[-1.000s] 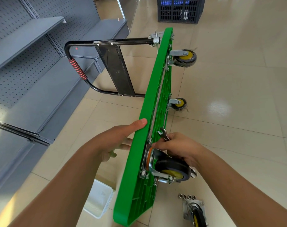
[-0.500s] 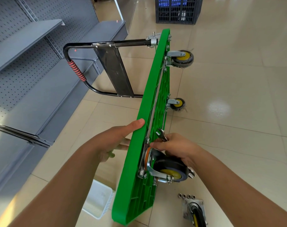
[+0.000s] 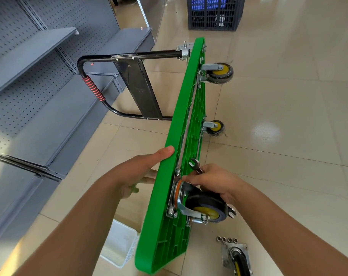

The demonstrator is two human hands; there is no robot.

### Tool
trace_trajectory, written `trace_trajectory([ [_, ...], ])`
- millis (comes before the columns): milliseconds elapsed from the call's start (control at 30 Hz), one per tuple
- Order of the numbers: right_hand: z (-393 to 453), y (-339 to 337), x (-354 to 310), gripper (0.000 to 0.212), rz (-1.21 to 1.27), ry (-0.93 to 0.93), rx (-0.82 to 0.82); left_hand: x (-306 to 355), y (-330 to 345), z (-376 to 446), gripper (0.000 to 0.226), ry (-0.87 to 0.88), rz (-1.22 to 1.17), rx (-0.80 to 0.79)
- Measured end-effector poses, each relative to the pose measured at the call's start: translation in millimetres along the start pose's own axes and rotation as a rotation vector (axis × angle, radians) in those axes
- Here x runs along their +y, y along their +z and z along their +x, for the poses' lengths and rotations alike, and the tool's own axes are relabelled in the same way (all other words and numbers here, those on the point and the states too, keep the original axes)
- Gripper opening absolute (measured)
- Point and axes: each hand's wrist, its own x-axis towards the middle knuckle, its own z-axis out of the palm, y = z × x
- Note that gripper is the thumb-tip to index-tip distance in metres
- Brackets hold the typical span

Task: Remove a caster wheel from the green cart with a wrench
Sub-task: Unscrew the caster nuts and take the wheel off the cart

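- Green cart [image 3: 165,196]: stands on its long edge on the floor, as in both earlier frames; no shift beyond camera drift.
- Left hand [image 3: 137,172]: its grip clasps the cart's upper edge, thumb on top, unchanged.
- Right hand [image 3: 213,182]: holds the wrench [image 3: 197,166] at the top of the near caster wheel [image 3: 206,209], position barely altered.
- Removed caster [image 3: 236,257] and nuts [image 3: 227,240]: on the floor by the cart's near corner. Probably fastener work continues, the wheel still mounted.

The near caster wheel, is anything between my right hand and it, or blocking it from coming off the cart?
Nothing visible separates them: the right hand, holding the wrench, already rests on the near caster wheel. The wheel's plate still sits against the green cart, with bolts visible at its lower corner. Space beside it looks open.
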Motion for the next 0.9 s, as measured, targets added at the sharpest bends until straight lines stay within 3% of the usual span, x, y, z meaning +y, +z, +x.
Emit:
trace_trajectory([
  [900, 5.7, 3.4, 0.1, 0.043, -0.100, -0.015, 0.077, 1.0, 1.1, -0.5, 0.079, -0.016, 0.000, 0.016],
])
